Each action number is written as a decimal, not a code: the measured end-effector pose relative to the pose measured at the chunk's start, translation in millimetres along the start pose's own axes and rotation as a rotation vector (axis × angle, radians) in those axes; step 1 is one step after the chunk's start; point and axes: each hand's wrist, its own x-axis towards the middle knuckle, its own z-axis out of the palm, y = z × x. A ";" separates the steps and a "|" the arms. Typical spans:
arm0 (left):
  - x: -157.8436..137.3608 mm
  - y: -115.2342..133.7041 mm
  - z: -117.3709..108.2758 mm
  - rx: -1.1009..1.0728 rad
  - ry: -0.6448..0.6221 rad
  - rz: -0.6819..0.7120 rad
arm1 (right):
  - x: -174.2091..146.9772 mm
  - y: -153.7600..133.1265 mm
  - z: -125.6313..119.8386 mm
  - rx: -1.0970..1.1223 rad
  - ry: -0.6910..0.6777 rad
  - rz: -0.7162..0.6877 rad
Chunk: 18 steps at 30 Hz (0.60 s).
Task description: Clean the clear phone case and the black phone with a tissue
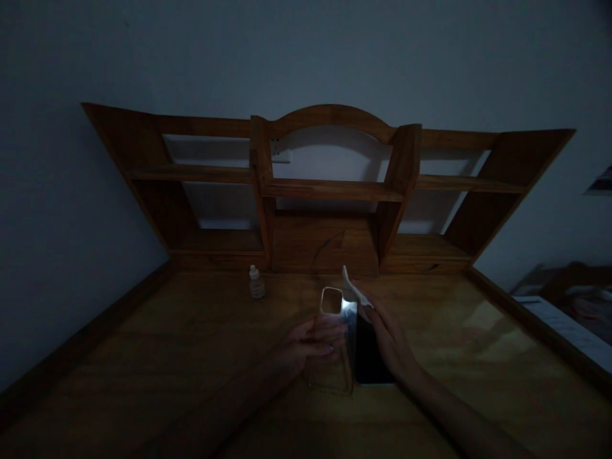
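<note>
My left hand (313,341) is closed on a clear phone case (343,376), its fingers across the see-through back. The case's camera cutout (331,301) points toward the shelf, and light glints off its right side. In my right hand (389,335) I grip a thin white cloth (354,288), pinched between thumb and fingers just right of the case. A dark phone (370,354) lies flat on the desk beneath my right hand, its screen black. Part of the phone is hidden by that hand and the case.
A small dropper bottle (257,283) stands on the wooden desk (201,338) to the left. Behind it rises a wooden shelf unit (332,190) against the wall, with a white socket (281,153) showing through. Raised wooden edges (540,325) border the desk. The room is dim.
</note>
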 end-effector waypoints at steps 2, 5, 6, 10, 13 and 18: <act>-0.3 0.0 1.2 -0.018 -0.021 0.000 | -0.1 -3.3 -0.9 -0.085 -0.073 -0.094; -0.7 -0.5 4.0 -0.060 -0.062 -0.005 | 0.5 -0.5 -2.0 -0.239 -0.132 -0.209; -0.4 -1.2 4.5 -0.076 -0.065 -0.007 | 0.7 0.8 -2.0 -0.287 -0.151 -0.238; 4.1 -7.2 0.6 -0.137 -0.087 0.025 | 1.2 2.9 0.4 -0.418 -0.208 -0.316; 7.3 -10.8 -5.3 -0.155 -0.163 0.069 | 0.9 2.7 3.4 -0.506 -0.263 -0.387; 6.0 -8.7 -5.0 -0.158 -0.169 0.068 | -4.6 2.6 9.4 -0.623 -0.334 -0.516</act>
